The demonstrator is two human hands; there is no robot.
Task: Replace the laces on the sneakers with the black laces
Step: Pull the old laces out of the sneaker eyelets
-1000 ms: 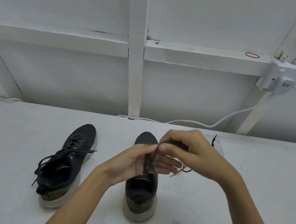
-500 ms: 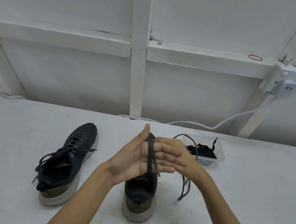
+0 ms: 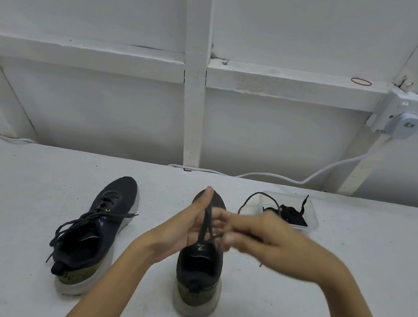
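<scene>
Two black sneakers stand on the white table, toes pointing away. The left sneaker has loose black laces in it. Above the right sneaker my left hand is held upright, thumb up and fingers straight, with a black lace draped in two strands across its palm. My right hand, blurred, reaches toward the left fingers and holds the same lace. A loop of that lace arcs behind the right hand toward the clear tray.
The clear plastic tray at the back right holds a bundle of black laces. A white cable runs along the table's back edge up to a wall socket. White wall beams stand behind the table.
My left thumb has let go of the lace and now points up with the hand flat. My right hand has circled round the left fingers with the lace, uncovering the tray.
</scene>
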